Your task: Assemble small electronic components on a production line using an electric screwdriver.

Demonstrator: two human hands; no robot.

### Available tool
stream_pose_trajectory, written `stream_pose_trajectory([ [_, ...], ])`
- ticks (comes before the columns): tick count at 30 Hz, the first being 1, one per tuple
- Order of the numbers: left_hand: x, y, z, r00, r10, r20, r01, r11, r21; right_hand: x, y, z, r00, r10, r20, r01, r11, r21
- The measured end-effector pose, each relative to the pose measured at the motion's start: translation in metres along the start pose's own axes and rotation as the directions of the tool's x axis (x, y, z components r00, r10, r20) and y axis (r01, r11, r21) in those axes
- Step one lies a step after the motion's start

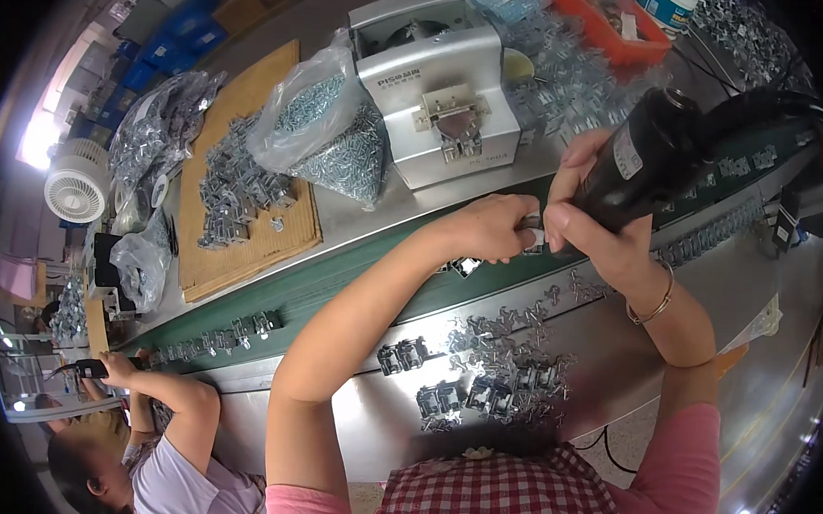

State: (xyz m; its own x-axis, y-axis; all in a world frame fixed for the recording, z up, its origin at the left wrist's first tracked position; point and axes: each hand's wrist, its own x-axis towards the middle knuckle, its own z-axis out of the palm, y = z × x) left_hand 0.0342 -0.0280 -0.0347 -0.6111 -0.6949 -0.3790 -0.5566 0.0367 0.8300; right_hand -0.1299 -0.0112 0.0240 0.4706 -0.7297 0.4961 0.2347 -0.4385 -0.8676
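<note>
Black driver [638, 162] your right hand [608, 241] is curling around, metal part [533, 248] your left hand [487, 227] is pinching (over green belt [322, 280])

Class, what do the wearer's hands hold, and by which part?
Right hand: black tool, around its body. Left hand: at a metal part; whether gripped cannot be told.

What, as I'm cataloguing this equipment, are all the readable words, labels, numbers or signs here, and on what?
Silver machine: dark printing on its front, legible in part, not copied here.
Black tool: white label, print too small to read.
White-and-blue tub: lettering too blurred to read.
</note>
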Motion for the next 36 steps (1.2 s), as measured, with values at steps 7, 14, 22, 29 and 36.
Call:
stream_pose_trajectory([
  [7, -0.001, 0.017, -0.007, 0.992, -0.104, 0.078, 0.091, 0.984, 0.151, -0.004, 0.001, -0.001, 0.999, 0.000, -0.048, 0.001, 0.999, 0.035],
  [14, 0.004, 0.022, -0.018, 0.963, -0.110, 0.245, 0.073, 0.985, 0.155, -0.004, 0.006, 0.000, 0.999, -0.005, -0.053, 0.006, 1.000, 0.006],
  [22, 0.007, 0.018, -0.021, 0.963, -0.111, 0.245, 0.068, 0.982, 0.174, -0.003, 0.010, 0.004, 0.997, -0.006, -0.083, 0.010, 0.999, 0.048],
  [29, 0.029, -0.013, -0.020, 0.940, 0.115, 0.320, -0.124, 0.992, 0.008, -0.013, 0.010, 0.005, 0.997, -0.083, -0.010, 0.081, 0.993, -0.084],
  [36, 0.012, 0.004, -0.010, 0.992, 0.119, -0.050, -0.102, 0.960, 0.262, -0.030, 0.011, 0.006, 0.943, -0.273, 0.190, 0.307, 0.935, -0.178],
])
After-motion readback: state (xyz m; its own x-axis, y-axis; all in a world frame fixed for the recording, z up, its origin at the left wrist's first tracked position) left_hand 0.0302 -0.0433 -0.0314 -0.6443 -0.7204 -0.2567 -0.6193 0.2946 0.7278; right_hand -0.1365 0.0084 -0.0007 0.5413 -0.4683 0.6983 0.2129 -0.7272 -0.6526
